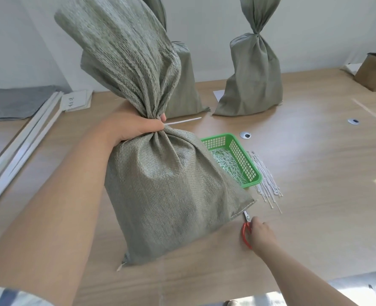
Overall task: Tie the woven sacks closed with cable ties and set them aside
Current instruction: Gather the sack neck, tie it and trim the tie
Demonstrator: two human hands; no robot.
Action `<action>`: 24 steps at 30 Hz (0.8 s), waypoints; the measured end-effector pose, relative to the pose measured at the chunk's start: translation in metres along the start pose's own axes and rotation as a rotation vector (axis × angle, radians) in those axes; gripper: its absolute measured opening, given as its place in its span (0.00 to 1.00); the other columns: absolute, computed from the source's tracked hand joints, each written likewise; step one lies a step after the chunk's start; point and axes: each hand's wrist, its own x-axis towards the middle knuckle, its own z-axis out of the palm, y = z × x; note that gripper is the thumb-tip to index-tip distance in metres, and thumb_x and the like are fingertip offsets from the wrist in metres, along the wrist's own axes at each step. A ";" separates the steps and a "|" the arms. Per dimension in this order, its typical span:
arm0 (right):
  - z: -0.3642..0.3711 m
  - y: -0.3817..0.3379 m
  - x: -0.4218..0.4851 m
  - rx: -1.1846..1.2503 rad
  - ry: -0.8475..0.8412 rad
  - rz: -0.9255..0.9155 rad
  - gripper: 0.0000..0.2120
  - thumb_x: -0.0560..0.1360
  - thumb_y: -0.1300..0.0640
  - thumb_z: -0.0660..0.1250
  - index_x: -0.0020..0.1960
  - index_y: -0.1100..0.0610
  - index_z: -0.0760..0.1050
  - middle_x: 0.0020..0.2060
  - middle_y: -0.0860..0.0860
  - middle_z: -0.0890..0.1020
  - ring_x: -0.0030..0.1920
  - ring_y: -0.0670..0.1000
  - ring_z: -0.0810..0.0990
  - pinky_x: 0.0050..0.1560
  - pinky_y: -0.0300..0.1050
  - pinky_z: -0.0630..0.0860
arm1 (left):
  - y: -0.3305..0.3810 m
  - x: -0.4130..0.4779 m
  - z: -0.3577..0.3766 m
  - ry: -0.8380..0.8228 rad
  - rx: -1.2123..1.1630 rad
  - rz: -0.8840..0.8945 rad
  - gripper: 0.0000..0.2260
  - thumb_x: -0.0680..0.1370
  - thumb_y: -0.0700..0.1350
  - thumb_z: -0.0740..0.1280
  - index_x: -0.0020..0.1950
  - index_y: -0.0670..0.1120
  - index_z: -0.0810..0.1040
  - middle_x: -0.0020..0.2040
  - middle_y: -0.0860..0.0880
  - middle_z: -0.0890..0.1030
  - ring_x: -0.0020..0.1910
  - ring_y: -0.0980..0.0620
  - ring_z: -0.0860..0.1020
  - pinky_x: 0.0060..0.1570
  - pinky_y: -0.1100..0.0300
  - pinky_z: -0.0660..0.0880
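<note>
A grey-green woven sack [167, 195] stands upright on the wooden table in front of me. My left hand [134, 127] grips its gathered neck. A white cable tie [182, 121] circles that neck, and its long tail sticks out to the right. My right hand [261, 236] rests on the red-handled scissors [246, 228] lying on the table by the sack's lower right corner. Two tied sacks stand at the back, one [252, 80] to the right and one [182, 89] partly hidden behind the held sack.
A green plastic basket [237, 155] with cut tie ends sits right of the sack, beside a pile of loose white cable ties [266, 184]. A cardboard box [374, 71] stands at far right. White strips [23, 140] and grey fabric [12, 102] lie at left.
</note>
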 end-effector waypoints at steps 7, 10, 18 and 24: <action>-0.036 0.004 -0.023 0.246 0.056 0.106 0.15 0.75 0.56 0.63 0.58 0.56 0.64 0.43 0.55 0.77 0.46 0.61 0.79 0.43 0.46 0.71 | 0.002 -0.005 -0.004 0.000 -0.077 -0.050 0.04 0.71 0.45 0.75 0.45 0.51 0.84 0.45 0.54 0.85 0.51 0.53 0.82 0.61 0.50 0.76; -0.061 0.006 -0.025 0.319 0.062 0.139 0.27 0.70 0.59 0.65 0.67 0.55 0.64 0.51 0.58 0.80 0.51 0.62 0.80 0.47 0.48 0.75 | 0.005 -0.006 -0.003 0.010 -0.096 -0.061 0.03 0.72 0.42 0.74 0.45 0.49 0.84 0.45 0.54 0.85 0.52 0.52 0.82 0.60 0.53 0.76; -0.132 -0.030 -0.019 0.522 0.172 -0.019 0.15 0.72 0.56 0.66 0.57 0.47 0.72 0.42 0.47 0.81 0.42 0.52 0.81 0.42 0.52 0.81 | 0.011 -0.012 -0.004 0.018 -0.126 -0.107 0.05 0.74 0.41 0.73 0.50 0.45 0.84 0.49 0.52 0.85 0.46 0.60 0.80 0.46 0.68 0.72; -0.181 -0.084 -0.022 0.777 0.207 -0.194 0.10 0.74 0.55 0.66 0.55 0.47 0.76 0.34 0.51 0.83 0.28 0.52 0.78 0.28 0.44 0.74 | 0.007 -0.013 -0.003 0.046 -0.158 -0.104 0.04 0.72 0.42 0.74 0.46 0.48 0.85 0.45 0.54 0.86 0.49 0.56 0.82 0.51 0.64 0.74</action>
